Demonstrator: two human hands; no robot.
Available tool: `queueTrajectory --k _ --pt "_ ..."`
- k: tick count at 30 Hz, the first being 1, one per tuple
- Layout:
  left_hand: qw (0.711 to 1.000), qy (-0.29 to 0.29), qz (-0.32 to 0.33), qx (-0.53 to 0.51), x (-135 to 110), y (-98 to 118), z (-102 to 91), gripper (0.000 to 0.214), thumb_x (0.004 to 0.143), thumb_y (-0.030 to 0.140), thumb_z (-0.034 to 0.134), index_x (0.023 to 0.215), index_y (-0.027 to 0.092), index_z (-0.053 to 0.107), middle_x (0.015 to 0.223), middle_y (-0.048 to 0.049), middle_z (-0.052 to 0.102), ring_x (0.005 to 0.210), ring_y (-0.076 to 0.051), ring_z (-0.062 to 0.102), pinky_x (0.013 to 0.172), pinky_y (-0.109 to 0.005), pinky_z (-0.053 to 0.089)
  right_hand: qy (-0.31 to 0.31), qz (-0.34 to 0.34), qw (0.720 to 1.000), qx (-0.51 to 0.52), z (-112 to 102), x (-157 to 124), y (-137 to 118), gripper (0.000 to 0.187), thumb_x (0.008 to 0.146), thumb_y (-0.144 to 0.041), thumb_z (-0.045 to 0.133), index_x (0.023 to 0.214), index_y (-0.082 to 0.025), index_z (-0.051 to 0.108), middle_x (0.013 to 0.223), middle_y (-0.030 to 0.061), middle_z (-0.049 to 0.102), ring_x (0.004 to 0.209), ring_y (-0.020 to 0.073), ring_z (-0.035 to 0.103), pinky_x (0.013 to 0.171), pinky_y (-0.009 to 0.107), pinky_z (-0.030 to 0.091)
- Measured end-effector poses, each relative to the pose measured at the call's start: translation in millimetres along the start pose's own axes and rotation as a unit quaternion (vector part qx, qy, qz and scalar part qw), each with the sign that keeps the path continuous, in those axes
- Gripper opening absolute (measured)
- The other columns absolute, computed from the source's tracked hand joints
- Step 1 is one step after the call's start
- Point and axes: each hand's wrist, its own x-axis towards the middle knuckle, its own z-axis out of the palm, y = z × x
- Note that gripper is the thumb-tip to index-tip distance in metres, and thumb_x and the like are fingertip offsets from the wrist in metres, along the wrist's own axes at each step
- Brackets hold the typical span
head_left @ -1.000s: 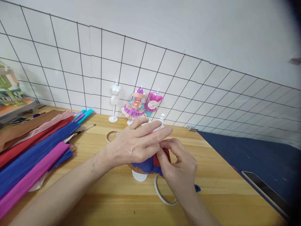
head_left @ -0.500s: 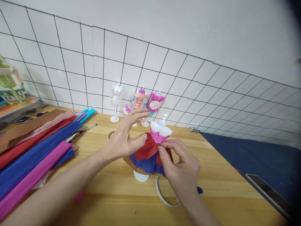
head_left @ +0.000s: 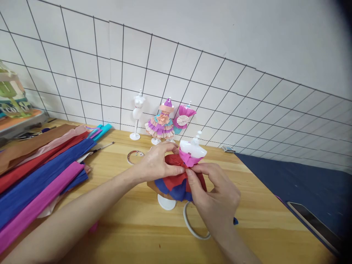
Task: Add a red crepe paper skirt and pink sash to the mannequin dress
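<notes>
The left hand (head_left: 155,165) has its grip closed, thumb and fingers pinched on the red crepe skirt (head_left: 176,179) at the waist of the small mannequin (head_left: 192,148); the right hand (head_left: 217,198) pinches the same red paper from the near side, fingertips together just below the pink waistband (head_left: 188,160). The mannequin stands upright mid-worktop (head_left: 123,227) on a round white base (head_left: 166,202); its bust is smooth white plastic, the skirt crinkled and gathered over a blue layer (head_left: 178,192). A white tape ring (head_left: 185,219) lies flat under the right wrist; folded crepe sheets (head_left: 41,176) crowd the left edge, a blue mat (head_left: 302,183) the right; a broad strip of wood grain shows nearest the person.
</notes>
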Motion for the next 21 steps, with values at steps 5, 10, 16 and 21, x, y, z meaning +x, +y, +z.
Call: queueTrajectory --k 5,10,16,21 --pt "0.999 0.034 0.039 0.009 -2 -2 7.1 0.018 0.070 0.021 0.067 0.086 0.016 0.062 0.095 -0.0038 0.066 0.088 -0.020 0.061 0.078 -0.032 0.048 -0.017 -0.021 0.999 -0.022 -2 -1 0 0.010 0.082 -0.013 0.063 0.076 -0.021 0.063 0.072 0.0011 0.061 0.067 0.0163 0.057 0.062 0.033 0.045" --pt "0.999 0.042 0.020 0.027 -3 -3 9.2 0.022 0.070 0.026 0.067 0.089 0.017 0.063 0.086 -0.0026 0.065 0.080 -0.019 0.060 0.069 -0.031 0.046 -0.012 -0.058 0.997 -0.041 -3 -4 3 0.012 0.081 -0.010 0.063 0.084 -0.021 0.066 0.076 0.0021 0.060 0.069 0.0171 0.056 0.061 0.034 0.044" --pt "0.998 0.047 0.023 0.039 -3 -4 9.3 0.022 0.069 0.026 0.067 0.088 0.015 0.063 0.084 -0.0031 0.065 0.077 -0.019 0.059 0.066 -0.031 0.046 -0.025 -0.075 0.996 -0.050 -1 -7 5 0.016 0.081 -0.006 0.061 0.088 -0.020 0.064 0.081 0.0044 0.058 0.074 0.0193 0.052 0.064 0.037 0.043" --pt "0.999 0.010 0.027 0.030 -5 5 0.3 0.023 0.071 0.028 0.068 0.090 0.016 0.064 0.087 -0.0030 0.066 0.080 -0.020 0.061 0.069 -0.031 0.047 -0.040 -0.085 0.994 -0.060 -2 -7 4 0.014 0.082 -0.006 0.057 0.088 -0.018 0.063 0.083 0.0063 0.058 0.077 0.0208 0.050 0.066 0.040 0.040"
